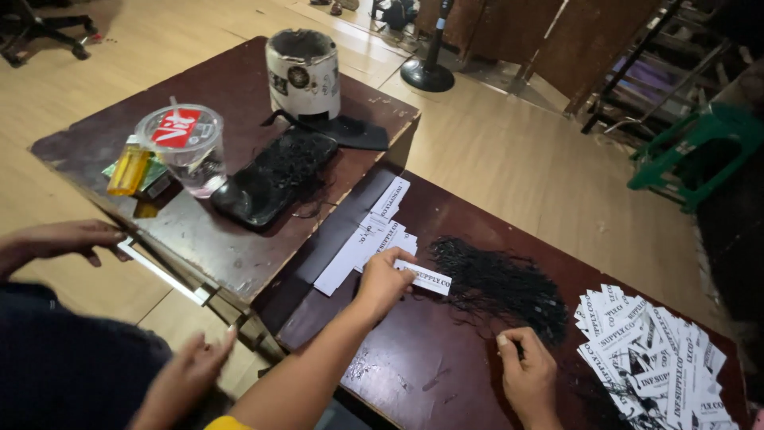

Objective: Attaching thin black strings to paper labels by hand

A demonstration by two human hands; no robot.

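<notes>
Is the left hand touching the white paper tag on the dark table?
Touching. The head view shows the left hand gripping one end of the white paper tag between its fingertips, with no gap. The right hand rests by the black strings.

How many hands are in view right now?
4. Wearer's left hand holds a white paper tag; right hand touches black strings. Another person's hands: one at the upper table's edge, one below.

The bench (pixel 446 374) is dark brown. The tags (pixel 652 350) are white with black letters. The strings (pixel 497 283) are black. The lighter (pixel 127 170) is yellow. The stool (pixel 700 143) is green.
</notes>
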